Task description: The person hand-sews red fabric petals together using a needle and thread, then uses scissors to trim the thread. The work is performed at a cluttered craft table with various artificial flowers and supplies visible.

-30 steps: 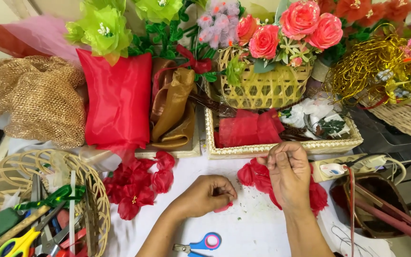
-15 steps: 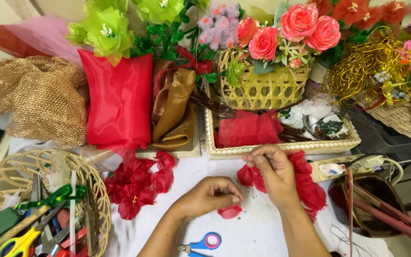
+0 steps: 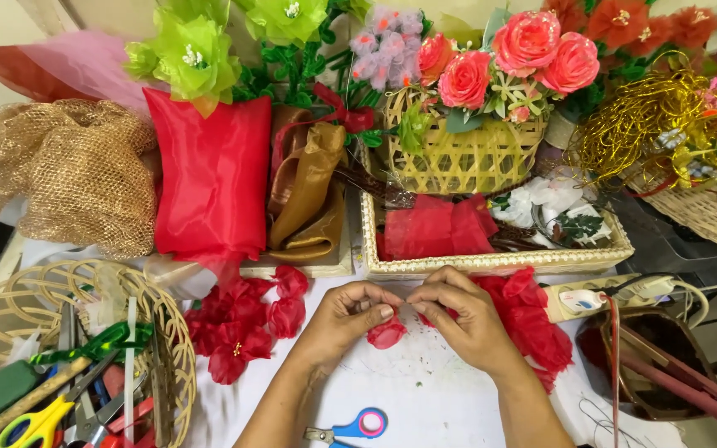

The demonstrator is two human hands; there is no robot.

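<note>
One red fabric petal (image 3: 387,334) is pinched between the left hand (image 3: 348,319) and right hand (image 3: 462,319) above the white counter (image 3: 425,398). One pair of blue scissors (image 3: 350,428) is laid below; two woven flower baskets are set behind.

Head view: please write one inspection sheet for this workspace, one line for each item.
Surface: white table, mostly covered.
Job's things: small red fabric petal pinched between both hands; more red petals under the right wrist.
Clutter: finished red fabric flowers, blue-handled scissors, wire basket of tools, red fabric, gold mesh.
Grippers: left hand and right hand meet fingertip to fingertip.
Cables: white power strip with cords at right.
Surroundings: woven basket of pink flowers, green flowers.
</note>
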